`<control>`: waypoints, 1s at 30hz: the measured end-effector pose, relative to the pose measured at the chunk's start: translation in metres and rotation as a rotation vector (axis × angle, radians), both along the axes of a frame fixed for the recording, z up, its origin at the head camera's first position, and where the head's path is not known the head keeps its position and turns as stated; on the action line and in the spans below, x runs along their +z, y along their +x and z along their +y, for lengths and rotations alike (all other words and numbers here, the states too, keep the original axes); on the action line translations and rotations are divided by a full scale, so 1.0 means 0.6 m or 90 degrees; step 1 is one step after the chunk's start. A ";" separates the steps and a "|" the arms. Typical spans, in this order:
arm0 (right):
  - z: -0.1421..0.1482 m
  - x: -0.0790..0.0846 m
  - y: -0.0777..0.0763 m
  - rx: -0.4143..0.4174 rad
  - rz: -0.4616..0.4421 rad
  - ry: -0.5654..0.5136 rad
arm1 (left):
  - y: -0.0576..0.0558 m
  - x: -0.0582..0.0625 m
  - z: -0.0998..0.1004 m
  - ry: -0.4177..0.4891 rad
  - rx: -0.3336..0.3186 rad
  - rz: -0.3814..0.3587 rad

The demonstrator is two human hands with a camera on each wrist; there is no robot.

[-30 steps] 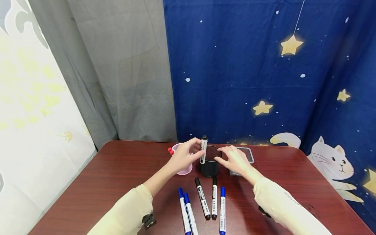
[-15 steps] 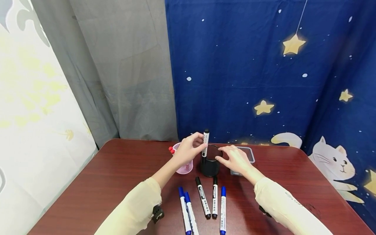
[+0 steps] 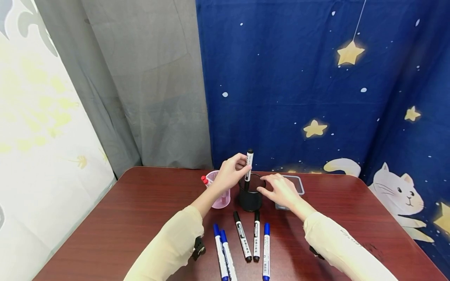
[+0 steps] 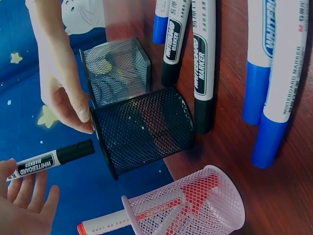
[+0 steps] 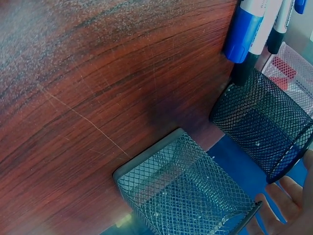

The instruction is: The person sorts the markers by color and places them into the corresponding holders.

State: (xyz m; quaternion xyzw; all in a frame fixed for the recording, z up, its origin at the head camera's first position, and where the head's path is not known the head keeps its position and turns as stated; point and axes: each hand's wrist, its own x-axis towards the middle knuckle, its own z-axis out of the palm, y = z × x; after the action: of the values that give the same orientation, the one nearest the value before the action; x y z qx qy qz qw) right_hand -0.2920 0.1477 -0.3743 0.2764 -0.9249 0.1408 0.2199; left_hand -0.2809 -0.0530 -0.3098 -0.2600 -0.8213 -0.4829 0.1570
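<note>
My left hand [image 3: 228,176] pinches a black-capped whiteboard marker [image 3: 249,160] between thumb and fingers. The marker stands nearly upright, its black cap end down at the mouth of a round black mesh pen holder [image 3: 251,201]. In the left wrist view the cap points at the holder's opening [image 4: 146,131]. My right hand [image 3: 281,190] holds the holder's rim from the right, thumb on the near side and fingers toward the back. In the right wrist view its fingers [image 5: 283,198] lie right at the rim.
Left of the black holder stands a pink mesh pen holder [image 3: 221,201] with red markers [image 3: 206,181] in it. A square dark mesh holder [image 5: 186,188] stands to the right. In front lie two black markers [image 3: 242,239] and three blue ones [image 3: 266,249] on the wooden table [image 3: 154,207].
My left hand has moved right and up, bringing the marker from the black holder's left side to over its opening. The right hand stays at the rim.
</note>
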 end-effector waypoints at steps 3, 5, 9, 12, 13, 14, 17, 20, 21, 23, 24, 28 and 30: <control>0.000 0.001 0.000 0.000 0.005 0.000 | -0.006 0.000 0.003 -0.001 0.010 -0.003; 0.000 0.001 0.000 0.000 0.006 0.001 | -0.011 -0.002 0.004 -0.005 0.018 -0.006; 0.000 -0.001 0.000 0.002 0.007 0.002 | -0.018 -0.009 0.005 -0.011 0.028 -0.011; 0.001 -0.002 0.000 0.003 0.007 0.002 | -0.022 -0.015 0.006 -0.013 0.034 -0.015; 0.001 -0.002 0.000 0.003 0.007 0.002 | -0.022 -0.017 0.006 -0.015 0.036 -0.017; 0.000 -0.002 0.001 0.003 0.007 0.000 | -0.022 -0.018 0.006 -0.015 0.038 -0.020; 0.000 -0.001 0.001 0.002 0.008 0.000 | -0.022 -0.022 0.006 -0.016 0.038 -0.024; 0.000 -0.001 0.001 0.002 0.006 0.000 | -0.021 -0.027 0.007 -0.016 0.034 -0.033; 0.000 -0.001 0.002 0.001 0.005 0.000 | -0.021 -0.029 0.007 -0.017 0.032 -0.037; 0.000 0.000 0.002 0.001 0.002 -0.002 | -0.021 -0.034 0.007 -0.019 0.035 -0.044; 0.000 0.000 0.002 0.001 0.002 -0.002 | -0.020 -0.036 0.007 -0.020 0.035 -0.047; 0.000 0.000 0.003 0.001 0.001 -0.001 | -0.018 -0.040 0.005 -0.011 0.035 -0.030; 0.001 0.000 0.003 0.001 0.002 0.002 | -0.016 -0.040 0.004 0.000 0.029 -0.013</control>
State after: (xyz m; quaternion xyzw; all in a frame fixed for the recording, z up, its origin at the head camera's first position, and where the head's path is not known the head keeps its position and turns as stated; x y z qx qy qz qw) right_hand -0.2903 0.1481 -0.3745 0.2774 -0.9246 0.1391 0.2211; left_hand -0.2907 -0.0504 -0.3337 -0.2365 -0.8286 -0.4818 0.1594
